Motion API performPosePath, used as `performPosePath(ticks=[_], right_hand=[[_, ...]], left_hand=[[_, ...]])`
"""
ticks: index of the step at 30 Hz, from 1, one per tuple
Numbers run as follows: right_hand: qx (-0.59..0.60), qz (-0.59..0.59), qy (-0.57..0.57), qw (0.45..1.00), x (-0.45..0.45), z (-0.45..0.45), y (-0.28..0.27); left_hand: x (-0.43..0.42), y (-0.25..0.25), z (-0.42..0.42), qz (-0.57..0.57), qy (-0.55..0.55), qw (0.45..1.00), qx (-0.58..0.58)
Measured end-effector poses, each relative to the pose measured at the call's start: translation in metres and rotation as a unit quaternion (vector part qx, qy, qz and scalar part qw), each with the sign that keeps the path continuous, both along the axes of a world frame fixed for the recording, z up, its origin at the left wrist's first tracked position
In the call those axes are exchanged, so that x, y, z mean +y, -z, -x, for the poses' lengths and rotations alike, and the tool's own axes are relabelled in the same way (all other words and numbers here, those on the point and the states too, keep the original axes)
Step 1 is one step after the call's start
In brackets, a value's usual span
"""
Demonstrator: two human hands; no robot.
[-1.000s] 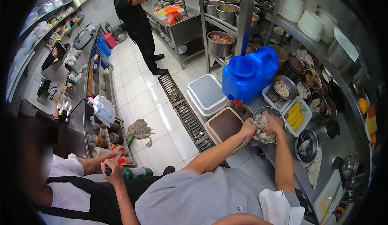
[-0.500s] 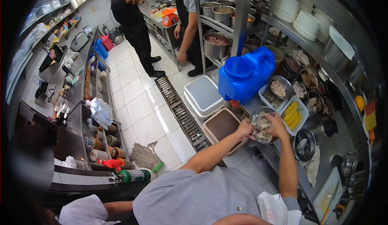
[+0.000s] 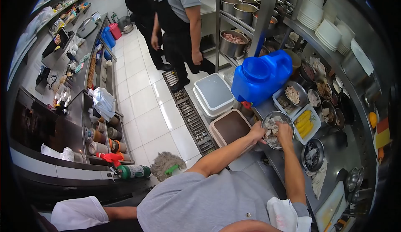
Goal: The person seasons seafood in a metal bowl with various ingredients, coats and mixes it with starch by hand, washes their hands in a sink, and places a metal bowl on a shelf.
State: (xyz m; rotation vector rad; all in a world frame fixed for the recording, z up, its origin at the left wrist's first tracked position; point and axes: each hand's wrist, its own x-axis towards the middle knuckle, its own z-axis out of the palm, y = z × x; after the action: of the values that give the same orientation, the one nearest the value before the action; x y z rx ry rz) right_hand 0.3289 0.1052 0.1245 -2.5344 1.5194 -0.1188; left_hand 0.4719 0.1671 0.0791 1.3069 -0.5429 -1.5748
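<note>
Left hand (image 3: 257,132) grips the rim of a metal bowl (image 3: 275,147) at the surface's (image 3: 334,159) left edge, beside a white basket (image 3: 317,125). Right hand (image 3: 285,133) reaches into pale pieces (image 3: 271,127), possibly seafood; its grip is hard to tell.

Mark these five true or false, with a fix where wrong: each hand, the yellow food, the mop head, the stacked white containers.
1. The left hand is at the rim of the round metal bowl. True.
2. The right hand is holding a long knife outside that bowl. False: it is in the bowl, at the pale, wet-looking pieces.
3. The yellow food pieces lie in a white rectangular plastic basket. True.
4. The grey string mop head hangs on a wall. False: it is down on the white tiled floor.
5. The stacked white containers stand on a metal shelf. True.
</note>
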Motion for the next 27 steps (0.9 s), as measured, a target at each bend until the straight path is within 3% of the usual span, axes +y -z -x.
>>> performPosePath(ticks=[1, 4, 5, 6, 7, 8, 10, 19, 21, 25, 27], right_hand=[[0.005, -0.005, 0.005, 1.0, -0.003, 0.002, 0.0], [-0.048, -0.05, -0.159, 0.985, -0.029, 0.023, 0.027], [-0.132, -0.11, -0.195, 0.966, -0.033, 0.024, 0.034], [-0.081, -0.148, -0.197, 0.966, -0.021, 0.01, 0.008], [-0.02, -0.095, -0.174, 0.98, -0.023, 0.009, 0.032], [0.024, -0.074, -0.14, 0.987, -0.019, 0.003, 0.036], [0.092, -0.019, -0.055, 0.994, -0.009, -0.009, 0.036], [0.129, 0.052, -0.136, 0.981, -0.021, -0.007, 0.014], [0.109, 0.019, -0.075, 0.991, -0.025, -0.002, -0.004], [0.087, -0.071, -0.061, 0.992, -0.018, -0.006, -0.005], [0.074, -0.003, -0.164, 0.984, -0.011, -0.012, 0.023]], left_hand=[[-0.002, 0.004, 0.001, 0.028, -0.022, 0.999, 0.027], [0.003, -0.003, 0.002, 0.06, -0.025, 0.998, 0.025], [0.018, -0.05, -0.009, 0.021, 0.009, 0.999, -0.049], [0.008, -0.021, -0.006, 0.037, 0.014, 0.999, -0.002], [0.002, -0.004, -0.002, 0.092, -0.003, 0.995, 0.033], [0.003, -0.015, -0.001, 0.056, 0.026, 0.998, -0.031], [0.003, -0.016, 0.002, 0.049, 0.047, 0.997, -0.031], [0.0, 0.002, 0.0, 0.04, 0.035, 0.999, 0.003], [0.0, 0.002, 0.001, 0.044, 0.036, 0.998, 0.012], [0.003, -0.006, 0.001, 0.039, 0.045, 0.998, 0.011], [0.003, -0.007, 0.004, 0.023, 0.042, 0.999, 0.009]])
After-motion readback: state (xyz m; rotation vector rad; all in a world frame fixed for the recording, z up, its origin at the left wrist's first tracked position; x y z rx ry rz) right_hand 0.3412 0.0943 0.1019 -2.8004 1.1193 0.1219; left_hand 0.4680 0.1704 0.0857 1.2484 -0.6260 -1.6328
